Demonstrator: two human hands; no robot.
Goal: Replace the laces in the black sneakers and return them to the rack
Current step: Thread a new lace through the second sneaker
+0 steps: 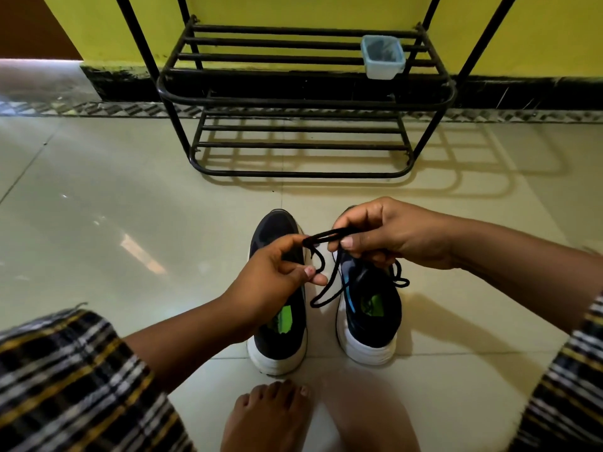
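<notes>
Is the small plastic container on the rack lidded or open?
Open: the plastic container on the rack shows its rim and dark inside, no lid on it.

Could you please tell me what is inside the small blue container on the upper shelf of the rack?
The blue container stands lidless on the black rack. Something dark lies inside, but it is too dim and small to identify. Its walls cover whatever lies lower down.

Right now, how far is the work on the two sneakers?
Done: both sneakers stand on the floor before the rack. In hand: the left hand and right hand pinch a black lace above them. Left: the left sneaker shows no lace, the right sneaker looks part-laced, and the rack holds only a small tub.
</notes>
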